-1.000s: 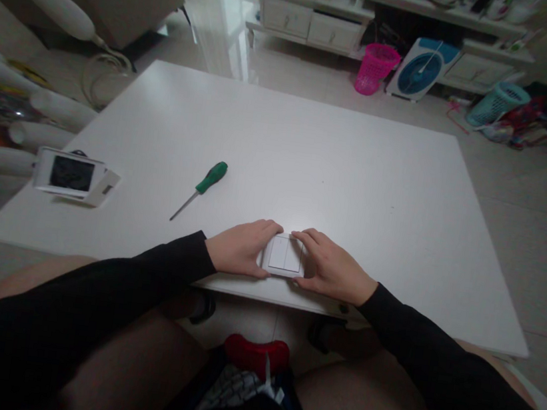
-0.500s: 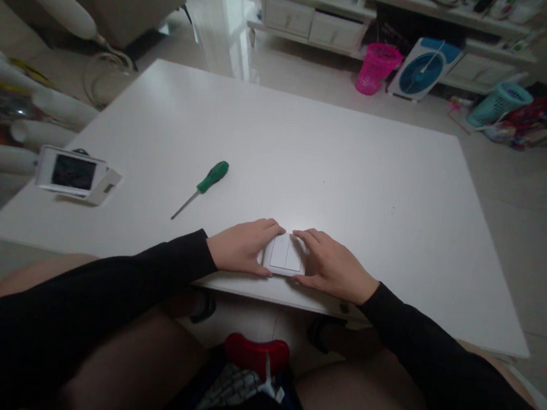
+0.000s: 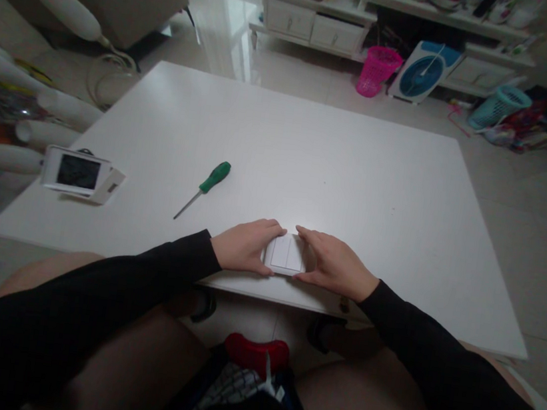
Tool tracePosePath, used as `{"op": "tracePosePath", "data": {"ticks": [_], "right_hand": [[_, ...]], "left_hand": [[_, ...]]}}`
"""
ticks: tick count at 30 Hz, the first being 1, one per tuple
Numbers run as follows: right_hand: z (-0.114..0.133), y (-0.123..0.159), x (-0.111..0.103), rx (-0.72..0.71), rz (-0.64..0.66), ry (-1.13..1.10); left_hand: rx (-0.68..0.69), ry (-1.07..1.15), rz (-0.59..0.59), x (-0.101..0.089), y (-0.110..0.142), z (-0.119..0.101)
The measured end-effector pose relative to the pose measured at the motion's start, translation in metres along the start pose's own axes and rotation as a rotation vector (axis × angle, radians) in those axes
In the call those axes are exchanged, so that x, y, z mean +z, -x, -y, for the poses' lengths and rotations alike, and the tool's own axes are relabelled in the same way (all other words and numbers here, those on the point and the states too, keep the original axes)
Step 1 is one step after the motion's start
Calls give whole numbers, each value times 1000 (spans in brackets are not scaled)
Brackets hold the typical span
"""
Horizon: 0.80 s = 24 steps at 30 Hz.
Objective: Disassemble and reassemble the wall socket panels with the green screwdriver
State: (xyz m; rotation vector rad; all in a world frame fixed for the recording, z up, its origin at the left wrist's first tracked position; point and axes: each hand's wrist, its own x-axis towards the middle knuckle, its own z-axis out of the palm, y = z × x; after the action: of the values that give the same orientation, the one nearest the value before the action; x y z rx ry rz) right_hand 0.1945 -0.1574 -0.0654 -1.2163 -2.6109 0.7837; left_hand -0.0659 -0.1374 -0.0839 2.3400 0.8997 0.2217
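A white two-rocker wall light switch [image 3: 288, 253] lies on the white table [image 3: 281, 145] near its front edge. My left hand [image 3: 249, 245] grips its left side, thumb at the near edge and fingers at the far edge. Around the right side curves my right hand [image 3: 337, 260], its thumb at the near corner and its fingertips by the far edge. A green-handled screwdriver [image 3: 203, 189] rests beyond my left hand, its tip pointing toward me. The underside of the switch is hidden.
At the table's left edge sits a white device with a dark screen [image 3: 79, 171]. Several white rolls [image 3: 67, 10] stand left of the table. On the floor beyond are a pink basket [image 3: 377, 72], a blue-and-white fan [image 3: 423, 72] and a teal basket [image 3: 501, 107].
The view has shifted slightly. The fingers of my right hand have lifted a little at the far edge of the switch; my left hand keeps its grip.
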Motion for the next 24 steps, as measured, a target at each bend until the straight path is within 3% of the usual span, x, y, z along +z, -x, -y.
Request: {"op": "tracePosePath", "data": {"ticks": [11,24], "right_hand": [[3,2,2,66,32,13],[7,16,-10,-55,-49,63]], "left_hand": [[-27,-41,27,-1,0,-3],[-34,-65,30,8,3,3]]}}
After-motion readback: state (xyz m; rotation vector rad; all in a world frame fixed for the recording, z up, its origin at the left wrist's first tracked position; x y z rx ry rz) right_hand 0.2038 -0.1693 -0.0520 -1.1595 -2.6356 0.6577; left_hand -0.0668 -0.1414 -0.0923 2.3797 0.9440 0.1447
